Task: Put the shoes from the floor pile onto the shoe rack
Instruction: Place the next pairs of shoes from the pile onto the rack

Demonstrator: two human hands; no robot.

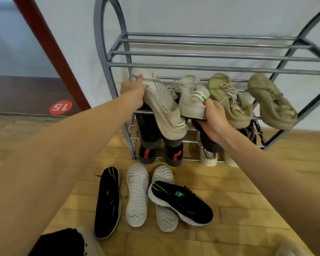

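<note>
Two beige sneakers (174, 108), gripped by the left hand (132, 93) and right hand (213, 117), are being seated on the shoe rack (192, 54), while four shoes (155, 198) are left on the floor.

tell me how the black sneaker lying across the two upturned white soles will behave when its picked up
The black sneaker looks knit-topped, so it probably flexes and weighs little. It rests tilted on the right white sole, so lifting it may nudge that shoe. Its laces look tied, unlikely to snag.

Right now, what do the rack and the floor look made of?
The rack: apparently metal tubing with a grey painted finish, judging by its thin round bars and soft sheen. The floor: apparently wood, light tan planks with visible seams and grain.
</note>
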